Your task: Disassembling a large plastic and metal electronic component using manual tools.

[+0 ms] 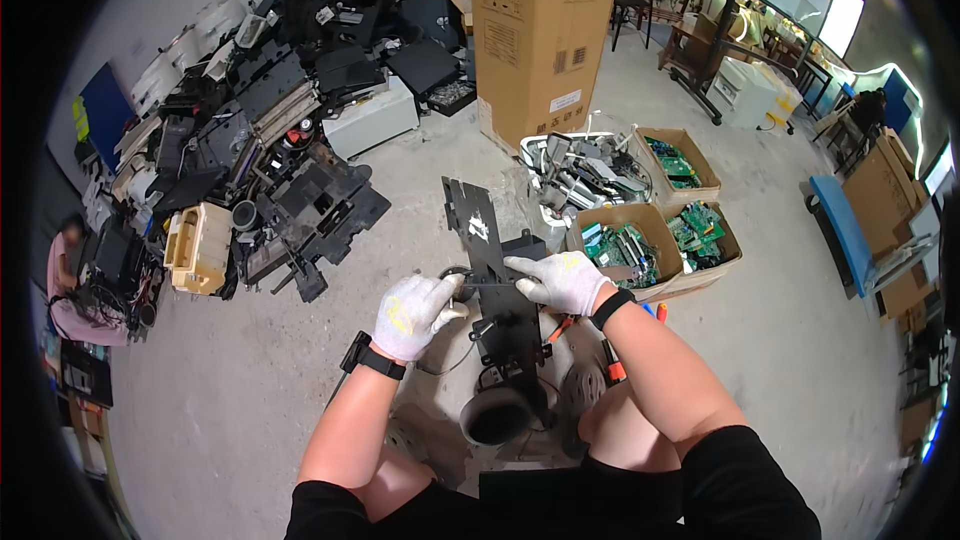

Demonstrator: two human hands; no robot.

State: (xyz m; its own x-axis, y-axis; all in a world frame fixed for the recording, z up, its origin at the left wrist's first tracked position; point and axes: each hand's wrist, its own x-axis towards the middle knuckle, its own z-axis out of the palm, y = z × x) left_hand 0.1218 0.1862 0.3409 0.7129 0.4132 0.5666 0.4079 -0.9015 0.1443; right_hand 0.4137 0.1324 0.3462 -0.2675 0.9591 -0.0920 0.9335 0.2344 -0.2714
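A thin dark rod (pixel 490 286) runs crosswise between my white-gloved hands. My left hand (pixel 412 316) is closed, fingers pinching the rod's left end. At the other end, my right hand (pixel 562 278) has its thumb and fingers closed on the rod. Below it, between my feet, stands a black plastic machine housing (pixel 508 325) with a loose cable and a large round opening (pixel 497 416) at the near end. A long black panel (pixel 474 225) with a torn white patch reaches away from the housing. Whether the rod is fixed to the housing is hidden.
To the right are cardboard boxes of green circuit boards (pixel 618 250) and a white bin of metal parts (pixel 583 175). A tall carton (pixel 540 45) stands beyond. A heap of black casings (pixel 330 60) fills the far left; a person (pixel 75 280) sits beside it. Orange-handled tools (pixel 612 365) lie near my right foot.
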